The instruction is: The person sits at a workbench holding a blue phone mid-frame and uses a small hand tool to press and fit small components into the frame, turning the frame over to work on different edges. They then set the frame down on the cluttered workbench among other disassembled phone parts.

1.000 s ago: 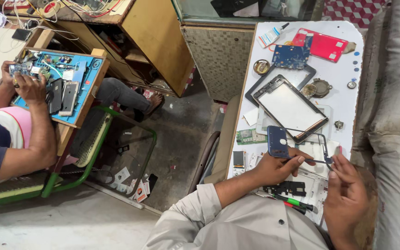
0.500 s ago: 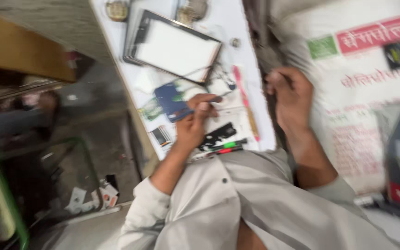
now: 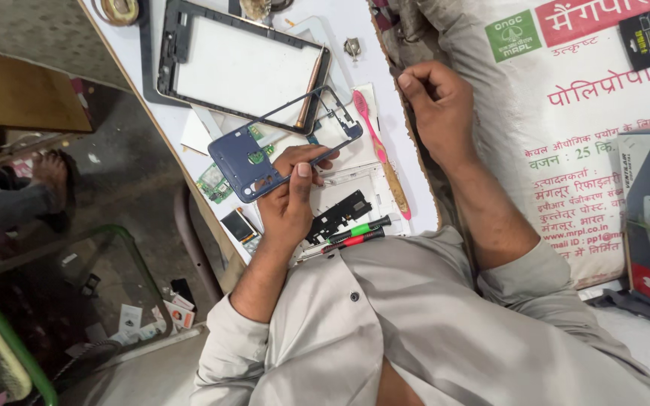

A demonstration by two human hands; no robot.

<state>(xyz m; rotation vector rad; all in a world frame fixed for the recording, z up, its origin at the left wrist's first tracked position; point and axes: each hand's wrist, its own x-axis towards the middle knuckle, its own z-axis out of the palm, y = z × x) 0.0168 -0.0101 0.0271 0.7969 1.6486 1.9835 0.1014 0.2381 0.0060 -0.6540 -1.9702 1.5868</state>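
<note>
The left hand (image 3: 289,197) grips a dark blue phone frame (image 3: 265,154) along its lower edge, thumb on top and fingers curled beneath, holding it tilted just above the white worktable (image 3: 189,128). The frame is already stripped: its screen opening at the 2 o'clock end is an empty window, and only small green board pieces show inside the solid blue part. The right hand (image 3: 439,113) sits at about 2 o'clock from the frame, well apart from it, resting on the table's edge with its fingers loosely curled shut on nothing that can be seen (the palm faces away, so a small part inside it cannot be ruled out).

Judging by how things lie, the teardown is well advanced. A white back cover (image 3: 359,192) with a black inner part lies just beside the left hand at 4 o'clock, 2 loose green circuit boards (image 3: 214,183) lie at 8 o'clock, and a small dark flat part (image 3: 236,224) sits near the table's edge. 2 screwdrivers (image 3: 355,233), 1 green and 1 red, rest by the shirt at 5 o'clock. A pink toothbrush (image 3: 376,143) lies at 3 o'clock, and a large tablet frame (image 3: 238,64) at 12 o'clock. Nothing shows the loose parts refitted.
</note>
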